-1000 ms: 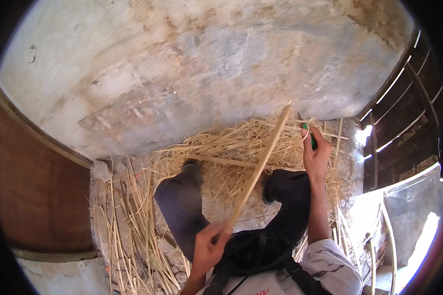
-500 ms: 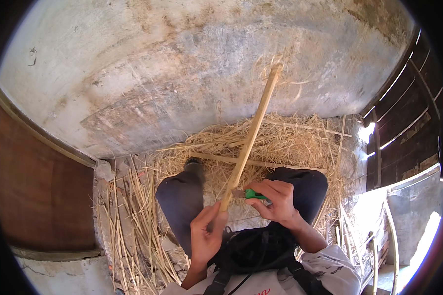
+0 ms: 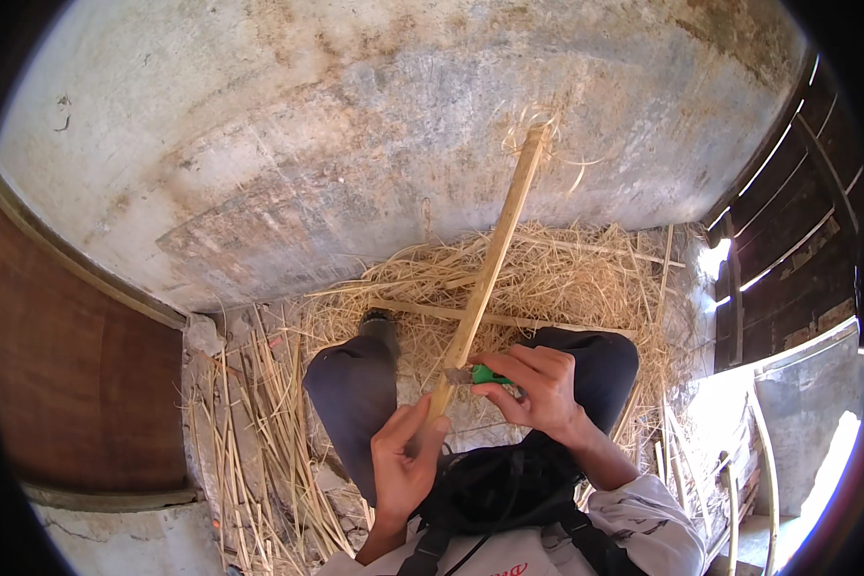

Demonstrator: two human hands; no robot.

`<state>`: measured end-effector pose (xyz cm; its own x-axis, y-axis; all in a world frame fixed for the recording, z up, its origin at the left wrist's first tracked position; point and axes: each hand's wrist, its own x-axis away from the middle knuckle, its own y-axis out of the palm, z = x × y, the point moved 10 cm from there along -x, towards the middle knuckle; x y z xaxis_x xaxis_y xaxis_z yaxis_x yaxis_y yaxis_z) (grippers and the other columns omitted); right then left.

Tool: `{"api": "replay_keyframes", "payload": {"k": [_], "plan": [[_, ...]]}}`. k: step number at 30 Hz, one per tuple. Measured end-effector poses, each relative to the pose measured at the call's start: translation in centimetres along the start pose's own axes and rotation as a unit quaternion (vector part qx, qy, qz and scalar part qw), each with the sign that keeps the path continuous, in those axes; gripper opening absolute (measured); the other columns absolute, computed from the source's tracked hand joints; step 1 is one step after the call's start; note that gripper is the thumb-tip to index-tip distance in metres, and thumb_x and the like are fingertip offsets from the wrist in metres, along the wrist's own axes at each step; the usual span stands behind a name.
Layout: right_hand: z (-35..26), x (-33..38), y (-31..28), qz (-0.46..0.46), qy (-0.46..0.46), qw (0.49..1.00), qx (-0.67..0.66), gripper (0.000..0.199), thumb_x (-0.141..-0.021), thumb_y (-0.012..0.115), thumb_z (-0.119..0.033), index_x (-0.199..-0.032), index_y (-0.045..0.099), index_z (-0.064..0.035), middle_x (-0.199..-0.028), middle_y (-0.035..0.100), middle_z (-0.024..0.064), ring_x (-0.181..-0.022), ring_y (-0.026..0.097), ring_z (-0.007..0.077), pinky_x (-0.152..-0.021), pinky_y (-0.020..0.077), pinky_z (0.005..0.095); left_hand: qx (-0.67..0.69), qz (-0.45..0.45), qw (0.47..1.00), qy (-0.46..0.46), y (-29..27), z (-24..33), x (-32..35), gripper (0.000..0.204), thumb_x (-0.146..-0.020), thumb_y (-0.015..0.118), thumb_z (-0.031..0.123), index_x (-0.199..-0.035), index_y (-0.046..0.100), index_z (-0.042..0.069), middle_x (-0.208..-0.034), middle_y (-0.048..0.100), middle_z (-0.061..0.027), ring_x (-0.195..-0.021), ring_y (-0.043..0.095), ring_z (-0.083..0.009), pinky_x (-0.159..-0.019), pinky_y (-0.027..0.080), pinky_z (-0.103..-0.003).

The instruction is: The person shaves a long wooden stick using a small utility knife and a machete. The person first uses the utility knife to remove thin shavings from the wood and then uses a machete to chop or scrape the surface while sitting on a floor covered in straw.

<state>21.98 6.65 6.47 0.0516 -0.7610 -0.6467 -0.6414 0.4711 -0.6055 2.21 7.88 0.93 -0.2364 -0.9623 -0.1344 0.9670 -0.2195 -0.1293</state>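
- Bamboo strip (image 3: 490,259) was the thing in play: a long pale stick, its near end gripped low between the knees, its far end slanting up against the stained wall (image 3: 355,144) with frayed curls at the tip
- Left hand (image 3: 403,466) was closed round the bottom of the strip, thumb up along it, holding it steady
- Right hand (image 3: 540,389) was wrapped round a green-handled knife (image 3: 480,374), fingers curled tight, the short blade laid against the strip just above the left hand
- Biggest risk, as I judged it: the blade sat very near the left thumb and fingers, so a slip down the strip, or a sudden give in the grain, could have brought the edge onto that hand
- Next worry: the strip was held only at one end, its long upper part unsupported, so a hard push might have made it twist or spring out of the grip
- Both knees in dark trousers (image 3: 355,394) sat either side of the cut, so a runaway stroke could have reached a leg
- Loose straw and shavings (image 3: 547,278) covered the floor, along with split canes (image 3: 250,422) at the left, poor footing if the person had to shift
- Fibres at the tip were already splitting, so I reckoned a deep bite could have run the crack further than wanted
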Motion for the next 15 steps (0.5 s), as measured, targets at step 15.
{"api": "replay_keyframes", "payload": {"k": [15], "plan": [[-0.47,-0.42,-0.57,0.024,-0.02,0.999,0.041,0.037,-0.081,0.088,-0.038,-0.109,0.081,-0.0143,-0.067,0.057,-0.0008,-0.051,0.054,0.0184,-0.049,0.0437,0.0332,-0.005,0.0,1.0,-0.006,-0.07,-0.16,-0.1,0.031,-0.097,0.075,0.0,-0.126,0.069,-0.011,-0.083,0.06,-0.0064,-0.073,0.051,-0.0091,-0.062,0.042,-0.025]]}}
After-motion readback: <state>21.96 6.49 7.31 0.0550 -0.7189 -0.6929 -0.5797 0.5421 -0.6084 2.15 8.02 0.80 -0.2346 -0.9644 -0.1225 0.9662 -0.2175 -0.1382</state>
